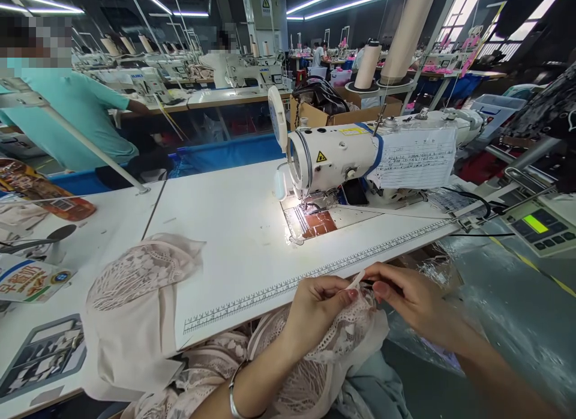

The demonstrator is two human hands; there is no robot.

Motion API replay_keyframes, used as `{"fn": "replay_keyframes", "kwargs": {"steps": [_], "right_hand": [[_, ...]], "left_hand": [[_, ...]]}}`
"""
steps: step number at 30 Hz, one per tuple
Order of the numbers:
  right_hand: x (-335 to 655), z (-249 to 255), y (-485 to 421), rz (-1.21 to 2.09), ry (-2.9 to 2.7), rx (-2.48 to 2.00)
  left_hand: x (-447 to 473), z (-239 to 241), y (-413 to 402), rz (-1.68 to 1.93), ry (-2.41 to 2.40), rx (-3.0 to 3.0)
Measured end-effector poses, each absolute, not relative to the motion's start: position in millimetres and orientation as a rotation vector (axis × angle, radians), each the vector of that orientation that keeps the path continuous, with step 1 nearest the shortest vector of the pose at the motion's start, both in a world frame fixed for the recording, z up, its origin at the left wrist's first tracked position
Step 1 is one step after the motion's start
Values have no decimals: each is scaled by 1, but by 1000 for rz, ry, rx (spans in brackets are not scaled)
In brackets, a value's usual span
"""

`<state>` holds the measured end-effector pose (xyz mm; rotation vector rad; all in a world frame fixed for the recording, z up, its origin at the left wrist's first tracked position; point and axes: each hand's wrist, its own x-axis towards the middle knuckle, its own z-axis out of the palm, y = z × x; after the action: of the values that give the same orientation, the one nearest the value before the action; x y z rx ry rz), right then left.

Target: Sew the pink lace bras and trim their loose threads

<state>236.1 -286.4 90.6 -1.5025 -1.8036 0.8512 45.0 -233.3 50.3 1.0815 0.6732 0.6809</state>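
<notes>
My left hand (310,314) is closed in a pinch on the edge of a pale beige lace garment (346,332), just off the table's front edge. Close beside it, my right hand (411,293) is closed at the same edge. Something small and dark shows between its fingers; I cannot make out what it is. Much of the lace fabric hangs down over my lap. A second lace piece (130,281) drapes over the table's front edge on the left. Behind my hands stands a white sewing machine (335,158), its lamp lighting the needle area, with no fabric under it.
A printed ruler (310,281) runs along the front of the white table (225,227). At the left are a bottle (49,194), a milk-style carton (33,281) and a grey parts tray (45,353). A control panel (540,227) sits right. One person (72,113) works nearby.
</notes>
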Motion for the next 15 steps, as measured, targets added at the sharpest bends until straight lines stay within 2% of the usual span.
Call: {"fn": "replay_keyframes", "kwargs": {"steps": [9,15], "right_hand": [[231,79,-286,1104,-1732,-1427],[227,76,-285,1085,-1638,-1382]], "left_hand": [[47,56,-235,692,622,1077],[46,51,-235,683,636,1090]]}}
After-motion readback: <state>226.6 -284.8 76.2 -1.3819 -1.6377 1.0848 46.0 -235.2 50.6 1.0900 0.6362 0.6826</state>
